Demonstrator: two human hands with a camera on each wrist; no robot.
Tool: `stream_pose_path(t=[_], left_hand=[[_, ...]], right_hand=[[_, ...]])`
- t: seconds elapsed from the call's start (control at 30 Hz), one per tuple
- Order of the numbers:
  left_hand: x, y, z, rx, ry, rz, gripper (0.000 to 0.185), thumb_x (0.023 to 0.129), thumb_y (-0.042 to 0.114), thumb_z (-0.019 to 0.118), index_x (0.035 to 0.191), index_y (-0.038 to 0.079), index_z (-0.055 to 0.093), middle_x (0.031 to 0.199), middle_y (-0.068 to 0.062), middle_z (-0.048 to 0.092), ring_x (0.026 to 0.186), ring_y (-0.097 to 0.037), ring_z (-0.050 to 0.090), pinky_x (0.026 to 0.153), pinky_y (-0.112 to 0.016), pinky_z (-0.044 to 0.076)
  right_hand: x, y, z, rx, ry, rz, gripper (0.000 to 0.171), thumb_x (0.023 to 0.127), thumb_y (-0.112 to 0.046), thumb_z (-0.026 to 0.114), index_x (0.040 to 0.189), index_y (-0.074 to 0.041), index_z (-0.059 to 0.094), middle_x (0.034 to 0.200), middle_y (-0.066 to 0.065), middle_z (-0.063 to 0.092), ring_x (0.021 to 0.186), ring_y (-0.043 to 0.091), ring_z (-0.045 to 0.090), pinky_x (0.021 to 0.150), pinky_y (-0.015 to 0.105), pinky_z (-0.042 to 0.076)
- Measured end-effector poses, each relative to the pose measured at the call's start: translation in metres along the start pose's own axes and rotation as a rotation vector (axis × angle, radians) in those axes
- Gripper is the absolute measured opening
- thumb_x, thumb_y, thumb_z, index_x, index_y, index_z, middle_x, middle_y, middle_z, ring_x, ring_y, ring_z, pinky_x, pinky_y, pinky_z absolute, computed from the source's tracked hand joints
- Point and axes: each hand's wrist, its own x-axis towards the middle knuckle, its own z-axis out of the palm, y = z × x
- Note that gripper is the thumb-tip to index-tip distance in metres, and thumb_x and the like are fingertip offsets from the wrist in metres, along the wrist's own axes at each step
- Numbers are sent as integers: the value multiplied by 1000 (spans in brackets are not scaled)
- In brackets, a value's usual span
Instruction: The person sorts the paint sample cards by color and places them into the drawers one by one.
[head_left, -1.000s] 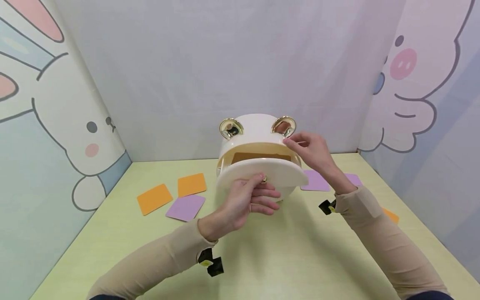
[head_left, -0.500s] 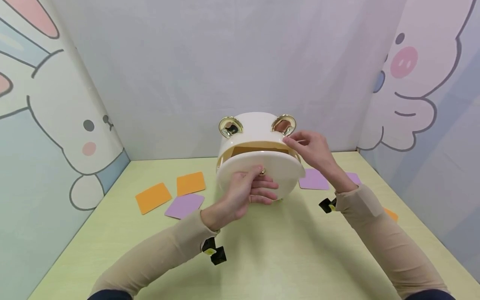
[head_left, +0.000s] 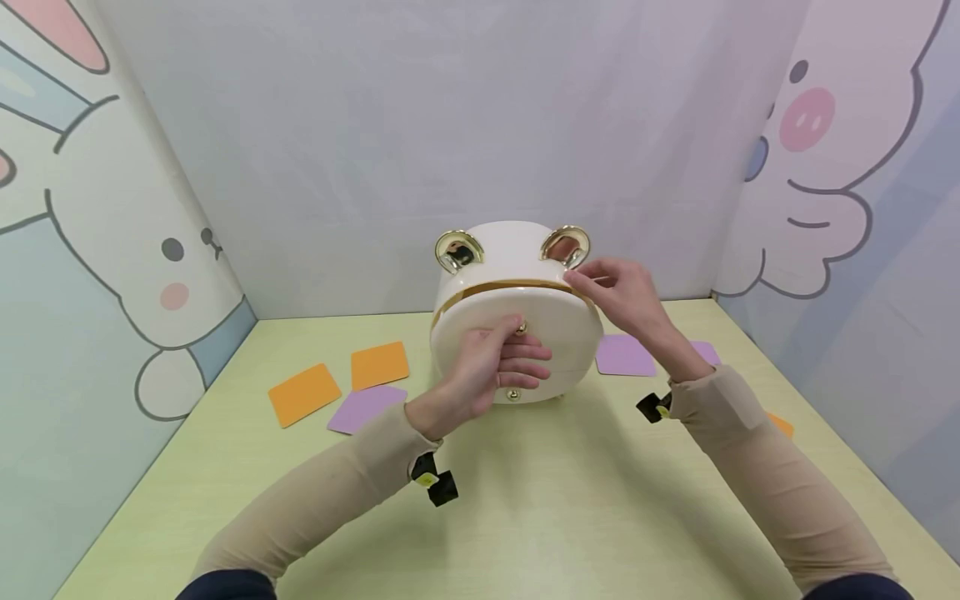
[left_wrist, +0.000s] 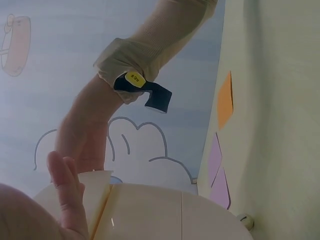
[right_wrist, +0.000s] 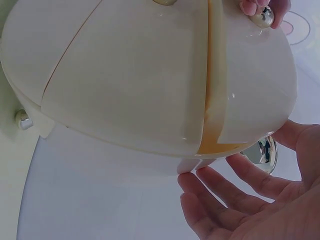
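A cream-white storage box [head_left: 512, 250] with gold, mirror-like ears stands mid-table in the head view. Its flap door [head_left: 566, 333] is tilted nearly upright, leaving a narrow gap along the top. My left hand [head_left: 480, 375] presses the door with the thumb beside its gold knob [head_left: 521, 329]; the other fingers stretch out loosely in front. At the box's upper right corner, below the right ear [head_left: 566, 247], my right hand [head_left: 626, 296] grips the edge. The right wrist view shows its fingers [right_wrist: 260, 175] bent around the box's side by the ear.
Orange cards [head_left: 304, 395] and a purple card [head_left: 367, 408] lie left of the box. More purple cards [head_left: 626, 356] and an orange card [head_left: 781, 425] lie to the right. A small gold knob [head_left: 513, 395] sits low on the box front. Walls with cartoon animals surround the table [head_left: 525, 517].
The flap door has swung up and back toward the box, narrowing the opening. My left hand has moved up with it, and the lower knob has come into view. My right hand stays put.
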Motion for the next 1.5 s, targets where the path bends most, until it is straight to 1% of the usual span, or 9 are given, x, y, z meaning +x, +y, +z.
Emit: stream_pose_path(t=[0.2, 0.53, 0.77, 0.87, 1.03, 1.13, 1.2, 1.33, 1.5], left_hand=[[6, 1, -1, -6, 11, 0, 38, 100, 31, 49, 97, -4, 63, 81, -10, 74, 61, -17, 71, 55, -26, 57], [15, 3, -2, -33, 25, -8, 35, 100, 29, 49, 93, -3, 62, 76, -8, 73, 59, -17, 71, 52, -25, 56], [18, 4, -3, -29, 30, 9, 35, 100, 29, 49, 92, -2, 63, 75, -7, 73, 58, -16, 70, 52, -25, 56], [19, 3, -4, -30, 30, 11, 35, 100, 30, 49, 93, -2, 63, 76, -8, 74, 58, -16, 70, 52, -26, 56], [19, 3, -6, -8, 14, 9, 39, 101, 32, 48, 99, -4, 63, 86, -14, 75, 59, -17, 71, 52, -26, 56], [18, 2, -8, 17, -1, 13, 41, 101, 34, 47, 101, -4, 63, 92, -17, 75, 59, -17, 71, 52, -26, 56], [17, 1, -9, 35, -12, 13, 42, 101, 36, 48, 100, -3, 63, 93, -16, 75, 60, -17, 71, 52, -26, 56], [11, -5, -14, 95, -43, 2, 43, 99, 41, 51, 100, -1, 62, 89, -11, 74, 63, -18, 71, 55, -27, 57], [2, -26, -22, 162, -51, -42, 41, 97, 38, 55, 97, -2, 61, 77, -4, 71, 61, -17, 70, 55, -28, 57]], right_hand=[[0, 0, 0, 6, -4, -4, 45, 91, -46, 62, 105, -4, 70, 109, 16, 71, 101, 32, 69, 87, 42, 51], [1, -1, -1, 10, 3, -12, 43, 91, -44, 62, 105, -4, 70, 108, 16, 71, 100, 31, 70, 85, 40, 52], [0, -1, 0, 15, 2, -9, 44, 92, -44, 61, 105, -3, 69, 109, 17, 71, 101, 32, 69, 86, 44, 53], [-2, -1, 1, 6, 10, -35, 43, 93, -42, 60, 105, -2, 69, 108, 17, 70, 101, 33, 69, 85, 46, 53], [-6, -1, 4, -10, 51, -99, 39, 94, -39, 60, 105, -3, 71, 104, 17, 72, 96, 31, 69, 80, 45, 54], [-10, -2, 6, -29, 86, -149, 36, 92, -36, 63, 106, -4, 72, 104, 16, 73, 95, 30, 69, 79, 44, 54], [-12, -3, 8, -33, 102, -174, 34, 89, -35, 67, 107, -5, 73, 105, 14, 73, 97, 29, 69, 79, 44, 54], [-14, -2, 10, -27, 111, -194, 35, 83, -31, 75, 108, -6, 72, 106, 13, 73, 99, 28, 68, 80, 46, 53], [-14, 1, 10, -13, 122, -201, 38, 80, -28, 79, 109, -4, 71, 106, 15, 73, 100, 28, 68, 80, 47, 54]])
